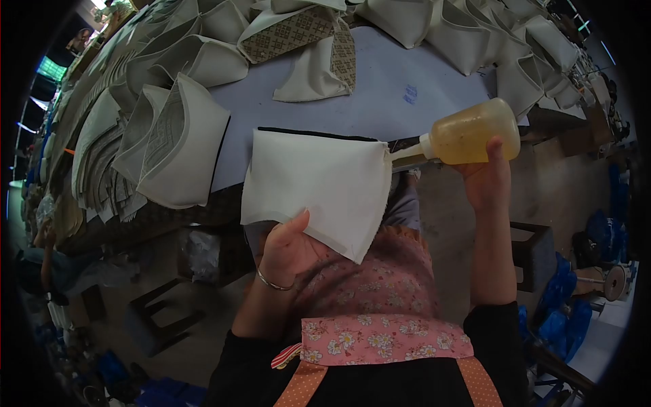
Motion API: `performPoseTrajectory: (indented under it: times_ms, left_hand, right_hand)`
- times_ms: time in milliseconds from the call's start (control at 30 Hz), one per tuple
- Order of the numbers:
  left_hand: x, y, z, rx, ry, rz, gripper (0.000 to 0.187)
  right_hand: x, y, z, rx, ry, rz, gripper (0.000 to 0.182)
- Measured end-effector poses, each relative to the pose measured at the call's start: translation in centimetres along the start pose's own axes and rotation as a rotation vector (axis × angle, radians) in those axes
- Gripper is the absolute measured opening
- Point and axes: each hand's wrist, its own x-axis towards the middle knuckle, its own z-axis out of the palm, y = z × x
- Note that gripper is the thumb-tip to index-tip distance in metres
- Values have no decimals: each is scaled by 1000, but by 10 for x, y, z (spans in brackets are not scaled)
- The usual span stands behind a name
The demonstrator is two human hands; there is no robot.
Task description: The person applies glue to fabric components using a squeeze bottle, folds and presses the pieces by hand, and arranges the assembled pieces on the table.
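My left hand (288, 251) is closed on the lower edge of an off-white leather-like piece (319, 176), thumb on top and fingers underneath. The piece is held out flat, and a black strip shows along its top edge. In my right hand (488, 178) is a squeeze bottle (475, 136) of amber liquid, tipped sideways with its nozzle pointing left. The nozzle tip sits right at the upper right corner of the piece. My right thumb is up along the bottle's side; the other fingers are mostly hidden beneath it.
A pale work table (386, 68) curves ahead, piled with similar off-white pieces (193, 139), some with brown patterned lining (288, 34). Below to the left stands a dark stool (163, 319). Blue plastic bags (566, 312) lie at the right, and another person's arm (46, 254) shows far left.
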Motion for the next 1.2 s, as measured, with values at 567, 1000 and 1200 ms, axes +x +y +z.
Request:
performPoseTrajectory:
  times_ms: [567,1000,1200]
  left_hand:
    - [8,1,7,-14,-12,34,66]
    - [6,1,11,35,-17,40,67]
    - [4,-2,3,10,48,32,63]
  right_hand:
    - [-23,6,9,249,19,210,60]
    - [-55,9,15,291,78,199,65]
    - [-84,11,20,154,-34,250,83]
